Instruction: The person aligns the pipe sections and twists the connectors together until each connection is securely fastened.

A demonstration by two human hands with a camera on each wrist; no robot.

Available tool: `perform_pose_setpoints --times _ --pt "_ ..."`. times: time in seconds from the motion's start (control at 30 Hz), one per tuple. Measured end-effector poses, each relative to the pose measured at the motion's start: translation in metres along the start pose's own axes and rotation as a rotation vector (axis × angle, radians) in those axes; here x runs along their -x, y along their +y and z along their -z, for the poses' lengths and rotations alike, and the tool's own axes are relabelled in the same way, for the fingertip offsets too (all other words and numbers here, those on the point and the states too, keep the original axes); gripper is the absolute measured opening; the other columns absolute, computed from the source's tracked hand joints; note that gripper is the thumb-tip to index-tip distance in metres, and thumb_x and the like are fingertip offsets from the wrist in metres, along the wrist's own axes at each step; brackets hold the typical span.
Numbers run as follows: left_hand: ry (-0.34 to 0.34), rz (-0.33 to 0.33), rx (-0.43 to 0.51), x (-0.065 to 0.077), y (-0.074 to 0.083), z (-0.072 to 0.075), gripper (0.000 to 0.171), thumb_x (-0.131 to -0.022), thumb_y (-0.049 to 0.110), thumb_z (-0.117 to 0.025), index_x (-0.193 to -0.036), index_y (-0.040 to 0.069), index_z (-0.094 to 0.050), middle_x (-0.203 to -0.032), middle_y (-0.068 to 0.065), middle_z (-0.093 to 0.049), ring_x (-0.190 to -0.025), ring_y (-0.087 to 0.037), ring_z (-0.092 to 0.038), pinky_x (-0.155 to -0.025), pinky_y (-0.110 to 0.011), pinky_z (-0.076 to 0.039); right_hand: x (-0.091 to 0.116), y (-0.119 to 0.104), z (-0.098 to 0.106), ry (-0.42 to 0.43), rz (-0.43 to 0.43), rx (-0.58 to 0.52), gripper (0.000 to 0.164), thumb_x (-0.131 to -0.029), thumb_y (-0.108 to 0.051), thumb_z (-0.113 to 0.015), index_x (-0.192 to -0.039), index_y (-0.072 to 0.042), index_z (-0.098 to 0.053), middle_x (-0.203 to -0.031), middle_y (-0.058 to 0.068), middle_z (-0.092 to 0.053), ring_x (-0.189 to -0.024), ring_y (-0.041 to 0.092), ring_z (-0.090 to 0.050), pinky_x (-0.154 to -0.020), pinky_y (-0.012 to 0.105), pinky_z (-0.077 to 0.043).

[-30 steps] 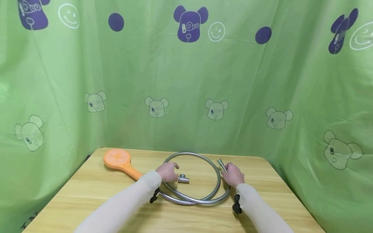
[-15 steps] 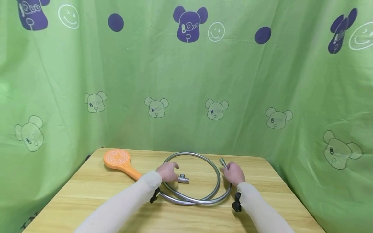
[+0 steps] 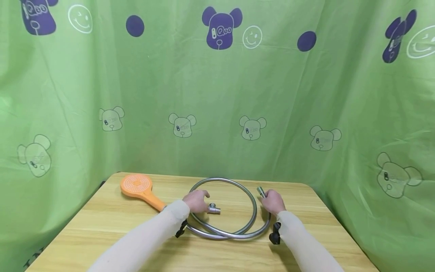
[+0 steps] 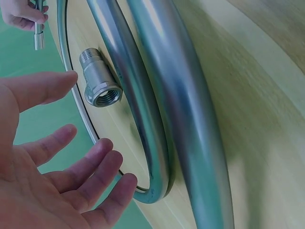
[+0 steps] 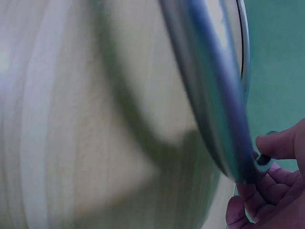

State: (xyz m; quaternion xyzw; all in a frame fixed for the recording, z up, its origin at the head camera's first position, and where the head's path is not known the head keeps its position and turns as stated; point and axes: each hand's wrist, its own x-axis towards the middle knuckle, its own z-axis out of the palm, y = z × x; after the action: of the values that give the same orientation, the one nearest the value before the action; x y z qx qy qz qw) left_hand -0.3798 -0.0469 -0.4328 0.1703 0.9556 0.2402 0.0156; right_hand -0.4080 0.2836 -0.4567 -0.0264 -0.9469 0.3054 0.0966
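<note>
A shiny metal shower hose (image 3: pixel 234 235) lies in loops on the table. My right hand (image 3: pixel 273 202) pinches it just behind its end connector (image 3: pixel 261 192), which points away and to the left. In the right wrist view, thumb and fingers close around the hose (image 5: pixel 214 71). Inside the loop lies a small metal threaded tee-shaped fitting (image 3: pixel 214 209). My left hand (image 3: pixel 196 201) hovers beside it, fingers spread and loosely bent. The left wrist view shows the fitting's (image 4: pixel 100 76) threaded opening, apart from the thumb and fingertips.
An orange shower head (image 3: pixel 137 184) rests face up at the table's back left, its handle reaching toward my left forearm. The wooden table (image 3: pixel 102 234) has rounded back corners. A green printed curtain (image 3: pixel 217 87) hangs behind it and on both sides.
My right hand has shifted slightly to the right with the hose end, and the connector has turned a little. The left hand has barely moved.
</note>
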Motion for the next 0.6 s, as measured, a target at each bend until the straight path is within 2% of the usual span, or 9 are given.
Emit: perform_pose_setpoints --times 0.27,0.6 --pt "0.019 -0.004 -0.015 -0.004 0.003 -0.005 0.058 -0.071 0.023 -0.083 -0.125 0.011 -0.067 -0.13 -0.013 -0.066 -0.121 -0.034 -0.059 -0.102 -0.047 -0.049 -0.001 -0.002 0.003 -0.039 -0.016 -0.017 0.02 -0.091 -0.016 -0.065 -0.076 -0.002 -0.062 -0.066 0.005 -0.053 -0.061 0.019 -0.05 -0.052 0.028 -0.042" --pt "0.019 -0.02 -0.078 -0.005 0.004 -0.011 0.054 -0.073 0.025 -0.081 -0.124 0.013 -0.068 -0.127 -0.013 -0.068 -0.121 -0.034 -0.06 -0.103 -0.045 -0.049 -0.002 -0.001 0.005 -0.045 -0.02 -0.012 0.01 -0.089 -0.009 -0.061 -0.086 0.001 -0.065 -0.075 0.01 -0.058 -0.068 0.023 -0.054 -0.055 0.03 -0.045"
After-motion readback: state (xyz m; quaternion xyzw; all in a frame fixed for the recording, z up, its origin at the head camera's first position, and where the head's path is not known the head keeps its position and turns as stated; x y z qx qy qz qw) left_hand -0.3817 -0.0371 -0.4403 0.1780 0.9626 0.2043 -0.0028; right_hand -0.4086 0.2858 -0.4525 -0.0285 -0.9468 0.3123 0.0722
